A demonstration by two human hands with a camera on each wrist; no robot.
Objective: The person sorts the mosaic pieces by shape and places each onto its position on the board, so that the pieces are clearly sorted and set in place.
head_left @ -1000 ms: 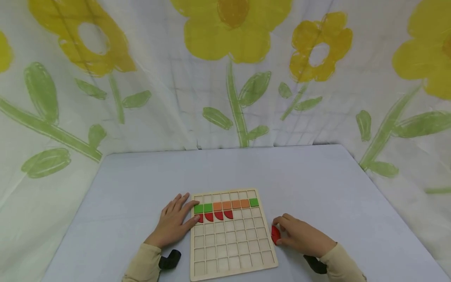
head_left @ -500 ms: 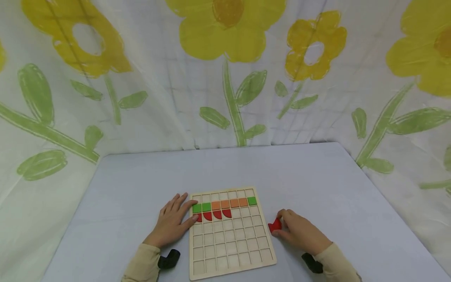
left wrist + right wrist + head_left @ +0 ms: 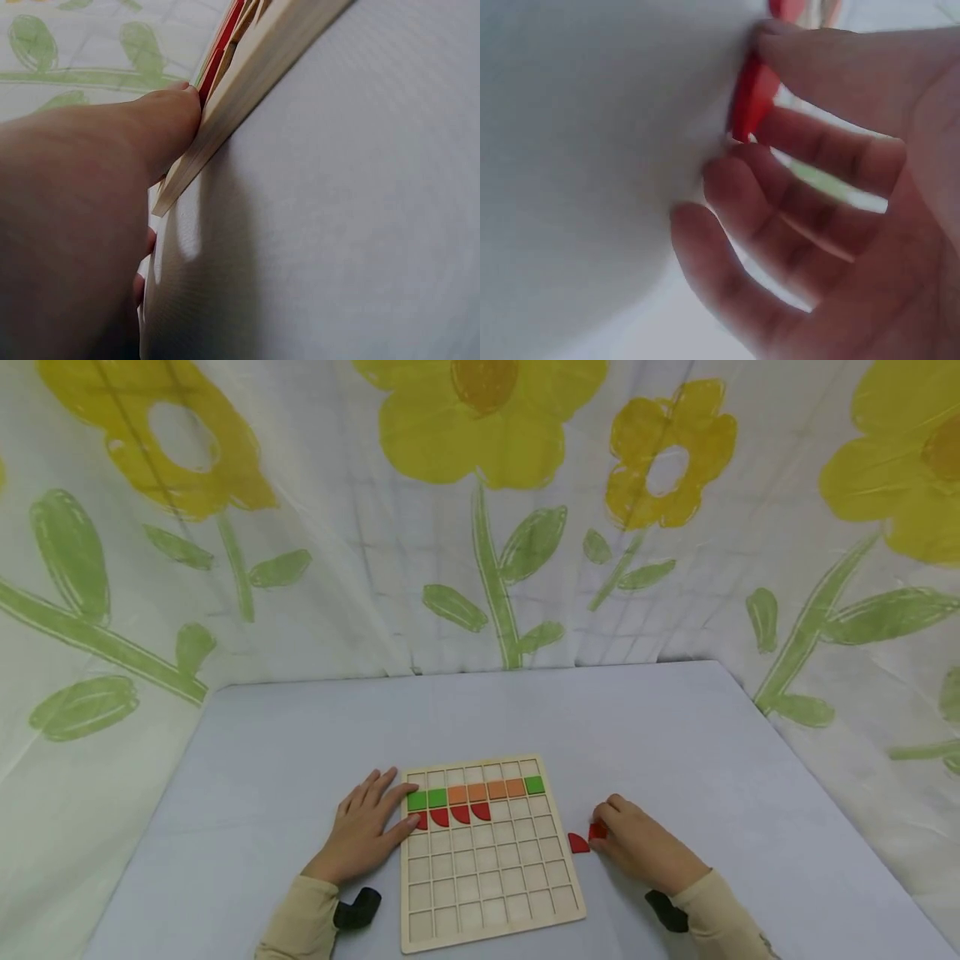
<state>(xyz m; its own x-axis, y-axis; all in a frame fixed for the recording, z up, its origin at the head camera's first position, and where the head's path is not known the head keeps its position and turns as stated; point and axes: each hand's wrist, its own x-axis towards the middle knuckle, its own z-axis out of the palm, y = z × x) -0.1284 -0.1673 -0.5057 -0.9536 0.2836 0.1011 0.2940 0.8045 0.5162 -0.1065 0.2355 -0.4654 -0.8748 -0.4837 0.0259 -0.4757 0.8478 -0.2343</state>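
Observation:
A square wooden grid board lies on the table. My left hand rests at its left edge with fingers spread, and in the left wrist view the thumb presses against the board's edge. To the right of the board, my right hand pinches a red quarter-circle piece between thumb and fingers, low over the tabletop. A second red quarter-circle piece lies between that hand and the board. In the right wrist view the pinched piece is seen on edge, partly covered by the thumb.
Green squares and orange squares fill the board's second row. Several red quarter-circle pieces sit in the row below, the leftmost partly under my left thumb. A curtain with painted flowers hangs behind the table.
The red pieces, bunched together in the right hand earlier, are now apart: one lies beside the board and the other is in the fingers, slightly to the right. The left hand stays on the board.

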